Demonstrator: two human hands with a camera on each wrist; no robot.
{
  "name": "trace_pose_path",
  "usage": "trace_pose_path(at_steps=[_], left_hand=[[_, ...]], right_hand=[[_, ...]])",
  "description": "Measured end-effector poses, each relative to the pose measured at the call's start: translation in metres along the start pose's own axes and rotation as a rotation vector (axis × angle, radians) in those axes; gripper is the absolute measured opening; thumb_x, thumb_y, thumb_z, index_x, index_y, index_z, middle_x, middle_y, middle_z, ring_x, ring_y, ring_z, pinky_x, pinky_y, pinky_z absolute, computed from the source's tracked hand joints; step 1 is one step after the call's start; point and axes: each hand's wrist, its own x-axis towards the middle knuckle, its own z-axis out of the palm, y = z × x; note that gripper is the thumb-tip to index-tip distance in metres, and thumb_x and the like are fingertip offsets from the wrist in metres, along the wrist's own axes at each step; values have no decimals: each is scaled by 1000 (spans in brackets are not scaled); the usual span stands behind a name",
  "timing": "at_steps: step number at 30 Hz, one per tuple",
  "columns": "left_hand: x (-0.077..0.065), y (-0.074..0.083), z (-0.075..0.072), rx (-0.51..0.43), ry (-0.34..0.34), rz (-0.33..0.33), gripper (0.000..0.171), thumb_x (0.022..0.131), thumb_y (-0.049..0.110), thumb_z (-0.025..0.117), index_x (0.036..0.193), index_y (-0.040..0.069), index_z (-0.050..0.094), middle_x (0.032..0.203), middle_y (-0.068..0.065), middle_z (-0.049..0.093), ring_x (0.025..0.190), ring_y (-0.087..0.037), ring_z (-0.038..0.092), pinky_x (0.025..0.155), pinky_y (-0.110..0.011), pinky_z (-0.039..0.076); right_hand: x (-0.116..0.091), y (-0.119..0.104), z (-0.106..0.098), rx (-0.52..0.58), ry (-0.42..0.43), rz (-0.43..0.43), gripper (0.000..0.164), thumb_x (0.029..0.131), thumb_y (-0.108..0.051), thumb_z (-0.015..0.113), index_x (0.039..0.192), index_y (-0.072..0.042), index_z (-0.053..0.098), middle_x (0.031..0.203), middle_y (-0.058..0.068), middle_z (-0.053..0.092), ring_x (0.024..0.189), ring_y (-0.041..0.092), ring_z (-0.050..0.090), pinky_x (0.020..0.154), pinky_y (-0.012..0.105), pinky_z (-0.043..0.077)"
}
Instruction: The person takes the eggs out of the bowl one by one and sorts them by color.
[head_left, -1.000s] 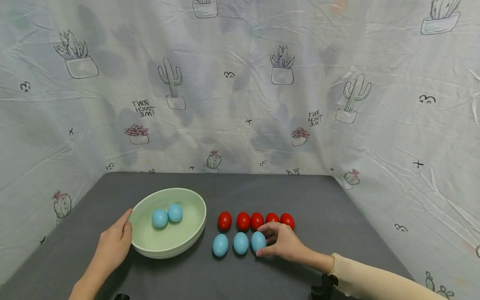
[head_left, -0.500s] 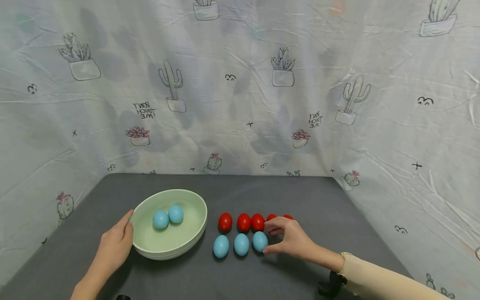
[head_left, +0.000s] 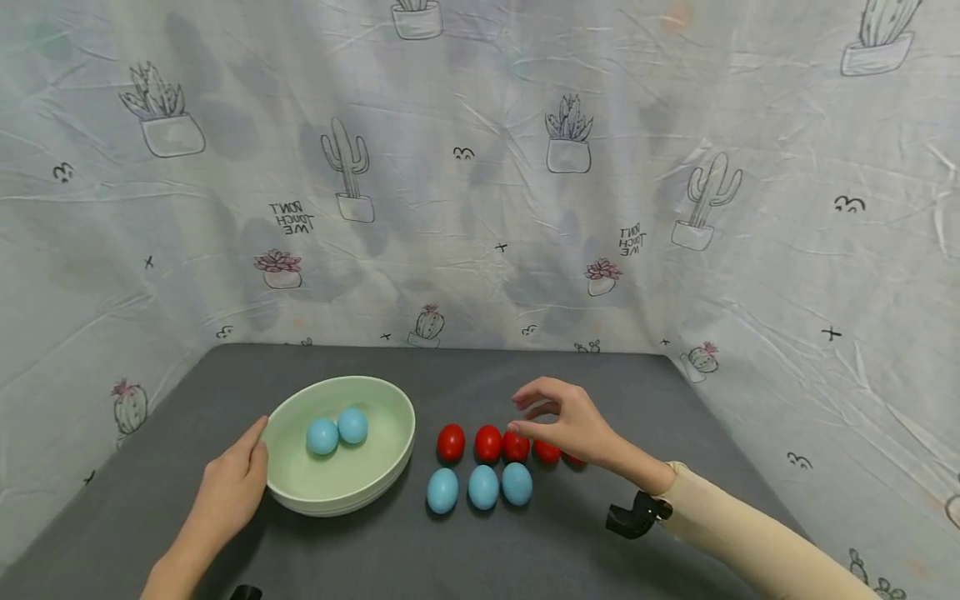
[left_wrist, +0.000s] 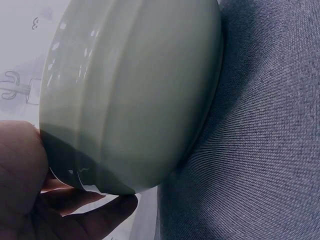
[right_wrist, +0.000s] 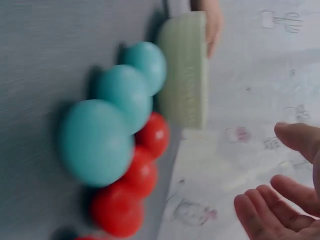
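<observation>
My left hand holds the pale green bowl at its left side; in the left wrist view its fingers lie along the bowl's outer wall. Two blue eggs lie inside the bowl. Right of it, three more blue eggs stand in a row on the dark table. Behind them runs a row of several red eggs, the rightmost partly hidden by my right hand. That hand hovers above the red row, thumb and fingers apart with nothing between them, as the right wrist view also shows.
The dark grey table reaches back to a pale curtain printed with cactus drawings, which surrounds it at the back and sides. A black strap mount hangs under my right wrist.
My right hand has drawn back from the rightmost blue egg, then risen and moved away over the red row. That egg stays in its row. The left hand and bowl hold their place.
</observation>
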Motion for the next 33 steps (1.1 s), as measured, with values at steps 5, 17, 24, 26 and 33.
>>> trace_pose_path(at_steps=[5,17,24,26,33], left_hand=[[0,-1,0,-2,6,4,48,107,15,28,146,-12,33,138,-40,40,124,-58,38,95,-69,34],[-2,-2,1,-18,8,14,50,107,17,26,148,-11,32,138,-39,41,123,-58,39,93,-70,36],[-2,-2,2,-15,18,20,49,107,17,28,147,-11,33,138,-39,41,124,-58,39,94,-69,35],[-2,-2,2,-13,17,17,49,108,17,28,147,-11,33,138,-39,41,124,-58,39,94,-69,36],[-1,-3,1,-20,12,18,49,107,17,27,147,-11,33,139,-38,41,125,-57,39,94,-69,36]], right_hand=[[39,-9,24,97,-46,75,30,87,-5,76,114,-1,66,112,12,64,102,30,64,88,45,53],[119,-8,136,466,-322,148,45,86,-7,77,128,-4,64,122,-3,66,113,17,62,90,29,51],[138,-3,185,489,-329,250,50,81,-5,81,129,-5,64,120,0,68,115,23,61,87,24,50],[142,0,193,488,-307,270,51,81,-2,81,129,-3,64,122,6,67,115,24,61,87,24,50],[149,-1,207,477,-264,337,49,79,2,81,126,-3,66,124,8,65,113,22,61,86,23,50]])
